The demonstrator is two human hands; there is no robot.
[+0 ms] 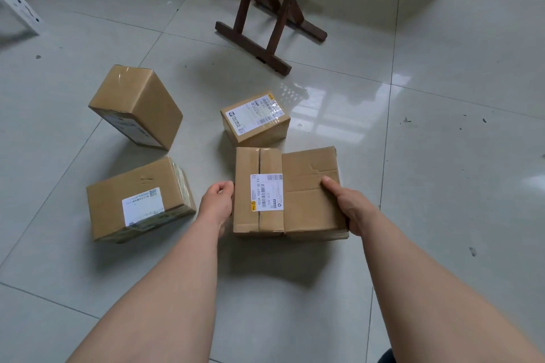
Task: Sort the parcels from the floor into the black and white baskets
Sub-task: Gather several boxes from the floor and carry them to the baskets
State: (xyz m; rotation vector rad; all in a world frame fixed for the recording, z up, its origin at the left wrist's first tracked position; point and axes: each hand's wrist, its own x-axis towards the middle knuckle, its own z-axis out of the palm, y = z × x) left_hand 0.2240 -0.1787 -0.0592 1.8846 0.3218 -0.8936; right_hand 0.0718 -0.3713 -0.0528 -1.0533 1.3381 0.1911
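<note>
**Item:** parcel, brown carton, white label on top.

**Position:** mid floor, straight ahead of the person, just beside the small parcel behind it. Whether it rests on the tiles or is just raised: cannot tell.

**Axis:** long side runs left to right, spanning the two hands; each hand takes a short end.

**Grip, left hand**: fingers curled against the left end face.

**Grip, right hand**: thumb on top, fingers round the right edge.

**Reach:** both hands equally near; a two-handed lift looks fitting.

**Also on floor:** tall parcel and near parcel, both to the left, apart from the grip.

**Destination:** baskets not in view; direction of carry cannot be judged.
</note>
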